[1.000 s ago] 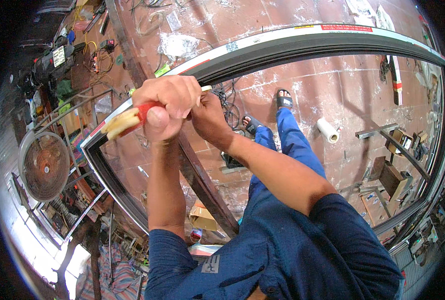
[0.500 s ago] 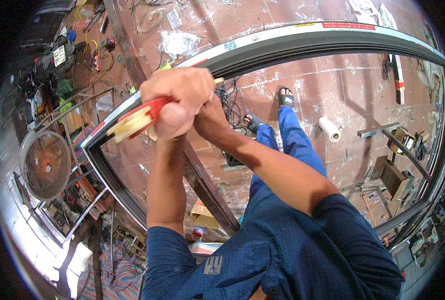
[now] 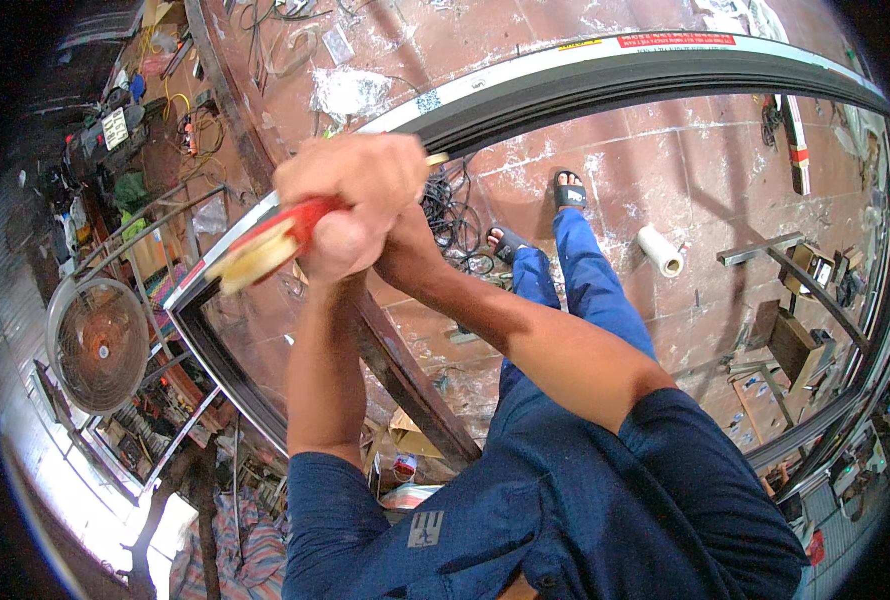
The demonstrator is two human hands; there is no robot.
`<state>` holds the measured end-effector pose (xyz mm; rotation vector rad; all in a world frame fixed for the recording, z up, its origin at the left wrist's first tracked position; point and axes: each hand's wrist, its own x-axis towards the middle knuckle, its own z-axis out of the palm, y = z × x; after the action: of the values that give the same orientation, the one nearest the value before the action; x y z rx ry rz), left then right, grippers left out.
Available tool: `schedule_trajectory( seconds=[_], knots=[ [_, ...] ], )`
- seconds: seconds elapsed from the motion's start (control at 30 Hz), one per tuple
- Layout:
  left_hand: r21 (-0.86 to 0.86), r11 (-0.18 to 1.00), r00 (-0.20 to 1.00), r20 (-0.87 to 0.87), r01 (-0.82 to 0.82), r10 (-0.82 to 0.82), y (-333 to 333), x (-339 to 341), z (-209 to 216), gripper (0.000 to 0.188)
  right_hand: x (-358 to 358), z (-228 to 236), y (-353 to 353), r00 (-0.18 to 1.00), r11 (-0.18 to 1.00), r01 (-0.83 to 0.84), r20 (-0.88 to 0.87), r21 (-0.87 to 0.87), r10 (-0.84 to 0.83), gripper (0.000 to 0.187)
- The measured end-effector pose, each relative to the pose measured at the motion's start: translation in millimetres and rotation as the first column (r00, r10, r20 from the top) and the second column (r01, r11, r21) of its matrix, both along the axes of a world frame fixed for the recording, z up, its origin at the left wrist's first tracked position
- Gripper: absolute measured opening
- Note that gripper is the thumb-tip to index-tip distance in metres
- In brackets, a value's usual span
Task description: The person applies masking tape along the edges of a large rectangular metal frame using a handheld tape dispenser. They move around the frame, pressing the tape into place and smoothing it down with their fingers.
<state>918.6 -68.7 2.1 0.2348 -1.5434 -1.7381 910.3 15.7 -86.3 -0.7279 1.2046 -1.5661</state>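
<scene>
1. Tool [image 3: 273, 245], red and cream, juts from the left hand [image 3: 350, 195], clamped around it, near a corner of the dark frame [image 3: 565, 92].
2. Right hand [image 3: 405, 240] is mostly hidden behind it; I cannot tell its grip.

The fan [image 3: 98, 345] is left of the frame [image 3: 665, 70] — the roll [image 3: 660, 250] lies on the floor [image 3: 625, 145], right of the legs [image 3: 603, 275] — cords [image 3: 453, 218] lie left.
</scene>
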Motion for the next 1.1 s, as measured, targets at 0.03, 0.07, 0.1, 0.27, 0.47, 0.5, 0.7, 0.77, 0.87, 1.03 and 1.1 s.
schedule_trajectory(
  seconds=[0.03, 0.07, 0.1, 0.27, 0.47, 0.5, 0.7, 0.77, 0.87, 1.03, 1.1],
  knots=[
    [-0.006, 1.000, 0.999, 0.037, -0.001, 0.001, 1, -9, 4, 0.059, 3, -1, 2, 1.000, 1.000, -0.020, -0.018, -0.011, 0.020, 0.022],
    [-0.019, 1.000, 0.997, 0.074, 0.002, 0.000, 3, -18, 12, 0.060, 7, -2, 6, 0.999, 0.999, -0.042, -0.031, -0.019, 0.041, 0.020],
    [-0.015, 1.000, 0.998, 0.068, -0.004, 0.005, 2, -20, 11, 0.060, 7, -2, 5, 0.997, 1.000, -0.029, -0.069, 0.002, 0.029, 0.018],
    [0.005, 1.000, 0.999, 0.025, 0.027, -0.027, -3, -3, 2, 0.057, 2, -15, 2, 0.988, 0.988, -0.144, -0.043, 0.053, 0.146, 0.032],
    [0.037, 0.999, 0.997, -0.072, -0.028, 0.030, 3, -38, 0, 0.055, 14, -14, 4, 0.984, 0.997, -0.055, -0.170, -0.048, 0.046, 0.015],
    [0.033, 0.999, 0.998, -0.054, -0.025, 0.027, 2, -36, 1, 0.056, 3, -6, 4, 0.991, 0.997, -0.068, -0.121, -0.040, 0.062, 0.016],
    [0.086, 0.995, 0.996, -0.064, -0.055, 0.060, 3, -44, 5, 0.058, 29, -36, 0, 0.989, 0.997, -0.012, -0.146, -0.081, 0.000, 0.025],
    [0.081, 0.996, 0.994, -0.099, -0.047, 0.055, 5, -52, -1, 0.059, 38, -68, 15, 0.951, 0.983, -0.175, -0.266, -0.052, 0.155, 0.036],
    [0.049, 0.998, 0.995, -0.090, -0.029, 0.033, 3, -41, -5, 0.057, 14, -22, -2, 0.986, 0.992, -0.121, -0.120, -0.022, 0.118, 0.031],
    [0.106, 0.993, 0.990, -0.129, -0.046, 0.060, 2, -55, -4, 0.051, 20, -37, 16, 0.756, 0.971, -0.235, 0.636, 0.045, 0.154, 0.036],
    [0.111, 0.993, 0.991, -0.118, -0.051, 0.064, 2, -60, -7, 0.050, 18, -31, 11, 0.895, 0.968, -0.244, 0.396, 0.052, 0.204, 0.037]
  ],
)
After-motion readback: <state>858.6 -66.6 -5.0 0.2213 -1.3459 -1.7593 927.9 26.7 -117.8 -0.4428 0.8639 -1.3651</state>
